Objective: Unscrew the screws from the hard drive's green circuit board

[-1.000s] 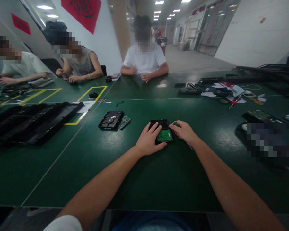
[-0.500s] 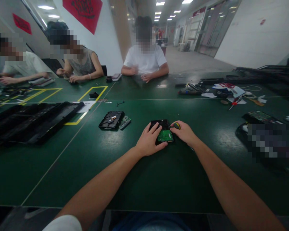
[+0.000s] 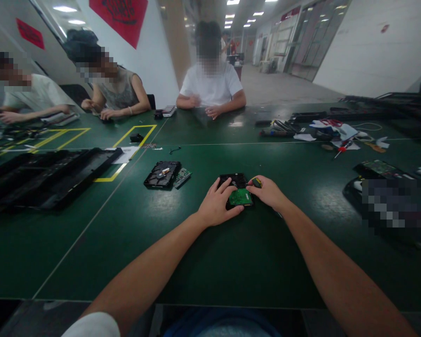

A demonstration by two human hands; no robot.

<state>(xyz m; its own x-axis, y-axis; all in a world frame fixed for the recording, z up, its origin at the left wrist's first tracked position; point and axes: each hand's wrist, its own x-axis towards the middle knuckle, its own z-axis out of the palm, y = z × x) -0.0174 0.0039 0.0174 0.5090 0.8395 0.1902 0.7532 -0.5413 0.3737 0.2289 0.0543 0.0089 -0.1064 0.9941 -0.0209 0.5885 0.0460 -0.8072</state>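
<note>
A black hard drive [image 3: 235, 180] with a green circuit board [image 3: 240, 197] on top lies on the green table [image 3: 203, 262] in front of me. My left hand [image 3: 215, 206] grips its left side, thumb along the near edge and fingers spread over the top. My right hand [image 3: 269, 192] is closed round a small screwdriver with a black and yellow handle [image 3: 256, 182], held at the drive's right edge.
A second black hard drive [image 3: 161, 174] with a loose green board [image 3: 182, 178] lies to the left. Long black trays [image 3: 45, 175] fill the left side. Tools, cables and papers [image 3: 323, 131] sit far right. Three people sit across the table.
Both hands stay on the drive; the right hand has shifted slightly, with the screwdriver handle now showing a little more above its fingers.
</note>
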